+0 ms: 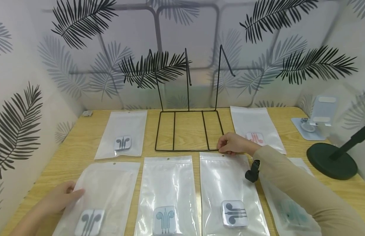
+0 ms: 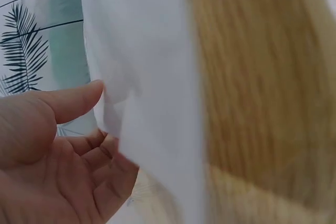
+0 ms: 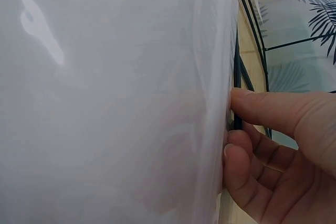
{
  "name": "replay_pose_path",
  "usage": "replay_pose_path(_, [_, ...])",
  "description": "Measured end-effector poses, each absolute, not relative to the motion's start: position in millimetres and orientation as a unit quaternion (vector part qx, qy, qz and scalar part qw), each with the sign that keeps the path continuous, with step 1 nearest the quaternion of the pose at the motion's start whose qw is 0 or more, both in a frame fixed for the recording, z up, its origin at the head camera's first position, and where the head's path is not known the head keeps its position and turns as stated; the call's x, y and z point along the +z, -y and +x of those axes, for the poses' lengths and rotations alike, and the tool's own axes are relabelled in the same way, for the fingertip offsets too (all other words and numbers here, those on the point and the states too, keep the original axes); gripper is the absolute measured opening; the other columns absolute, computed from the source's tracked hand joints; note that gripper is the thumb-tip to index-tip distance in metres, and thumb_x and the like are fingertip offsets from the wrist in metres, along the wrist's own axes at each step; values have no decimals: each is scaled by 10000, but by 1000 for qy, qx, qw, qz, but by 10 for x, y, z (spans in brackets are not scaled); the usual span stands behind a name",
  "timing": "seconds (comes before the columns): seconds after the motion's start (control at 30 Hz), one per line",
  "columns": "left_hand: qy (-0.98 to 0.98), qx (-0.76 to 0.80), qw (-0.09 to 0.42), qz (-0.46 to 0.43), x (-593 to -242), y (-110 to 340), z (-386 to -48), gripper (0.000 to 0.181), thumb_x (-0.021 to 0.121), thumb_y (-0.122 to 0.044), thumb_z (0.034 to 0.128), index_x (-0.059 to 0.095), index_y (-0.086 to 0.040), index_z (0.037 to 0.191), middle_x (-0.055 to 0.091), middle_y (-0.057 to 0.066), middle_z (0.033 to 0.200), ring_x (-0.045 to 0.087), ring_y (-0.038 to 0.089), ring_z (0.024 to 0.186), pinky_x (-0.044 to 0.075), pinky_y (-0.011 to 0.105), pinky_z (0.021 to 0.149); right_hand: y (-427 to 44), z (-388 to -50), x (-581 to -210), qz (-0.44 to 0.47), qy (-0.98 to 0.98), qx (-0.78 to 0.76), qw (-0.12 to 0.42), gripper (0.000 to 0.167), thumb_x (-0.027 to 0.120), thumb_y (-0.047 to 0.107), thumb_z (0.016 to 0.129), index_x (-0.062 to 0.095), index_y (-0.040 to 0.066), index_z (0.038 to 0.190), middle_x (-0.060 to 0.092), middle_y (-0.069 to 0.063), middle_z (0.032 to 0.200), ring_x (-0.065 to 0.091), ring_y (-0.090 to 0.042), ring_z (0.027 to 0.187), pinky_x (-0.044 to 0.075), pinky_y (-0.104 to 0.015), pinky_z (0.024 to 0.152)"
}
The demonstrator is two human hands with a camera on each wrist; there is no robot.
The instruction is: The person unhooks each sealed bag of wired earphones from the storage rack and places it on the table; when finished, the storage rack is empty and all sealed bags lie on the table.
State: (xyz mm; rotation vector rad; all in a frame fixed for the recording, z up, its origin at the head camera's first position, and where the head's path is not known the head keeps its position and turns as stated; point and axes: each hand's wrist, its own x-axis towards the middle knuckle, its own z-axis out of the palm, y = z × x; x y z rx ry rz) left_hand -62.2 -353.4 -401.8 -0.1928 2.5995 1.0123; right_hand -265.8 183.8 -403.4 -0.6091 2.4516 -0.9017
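Note:
At the lower left, my left hand [image 1: 59, 198] pinches the left edge of a white zip bag [image 1: 111, 183] that has boxed earphones [image 1: 90, 223] in it. The left wrist view shows the thumb [image 2: 79, 103] against the bag's raised edge [image 2: 152, 77], the fingers partly behind it. Right of centre, my right hand [image 1: 235, 144] pinches the top edge of another zip bag [image 1: 220, 180], with boxed dark earphones [image 1: 234, 213] inside. Those fingertips lie close beside the black wire rack [image 1: 188, 150]. In the right wrist view this bag [image 3: 115, 98] fills the left side.
Between the held bags lies a bag with blue earphones [image 1: 167, 177]. Others lie at back left [image 1: 123, 124], back right [image 1: 253, 121] and partly under the right sleeve [image 1: 291, 203]. The rack's three prongs rise at the back. A phone stand [image 1: 322, 111] and black round base [image 1: 331, 160] stand right.

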Motion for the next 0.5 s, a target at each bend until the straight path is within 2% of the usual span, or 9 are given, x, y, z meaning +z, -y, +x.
replay_pose_path(0.07, [-916,354,173,-72,-4017,3541,-617,329,552,-279,927,502,45,947,503,36,720,446,147,539,439,280,464,-1838,-2657,-4036,-222,-890,-327,227,59,676,89,840,650,36,839,563,-24,698,490,-138,545,425,-250,450])
replay_pose_path(0.13, [-917,346,182,-76,-4012,3551,-640,346,581,-297,908,496,38,930,507,38,717,431,137,495,444,284,453,-1842,-2650,-4035,-222,-891,-326,225,57,676,85,838,650,34,839,565,-24,698,492,-136,544,426,-247,448])
replay_pose_path(0.2, [-923,323,194,-80,-3983,3569,-675,404,593,-340,895,490,48,937,530,44,785,467,145,542,478,304,489,-1842,-2645,-4036,-222,-892,-325,222,50,676,77,836,651,34,837,565,-22,700,493,-136,543,428,-246,447])
replay_pose_path(0.27, [-927,309,198,-75,-3948,3594,-701,391,597,-334,892,471,36,904,506,41,709,447,140,515,463,297,475,-1840,-2636,-4031,-222,-892,-326,219,40,674,70,836,656,35,840,567,-19,705,494,-135,544,429,-245,449])
replay_pose_path(0.43, [-948,263,175,-41,-3708,3666,-839,403,488,-334,955,444,66,935,475,42,620,430,138,486,423,291,455,-1864,-2604,-3955,-242,-898,-314,190,59,658,83,853,683,39,884,603,-21,747,513,-150,544,448,-267,461])
replay_pose_path(0.5, [-958,238,158,-29,-3570,3677,-934,455,430,-367,975,434,89,976,516,75,688,470,162,522,426,309,473,-1897,-2607,-3876,-239,-903,-311,174,103,637,93,872,683,30,940,615,-43,779,533,-178,562,475,-299,479])
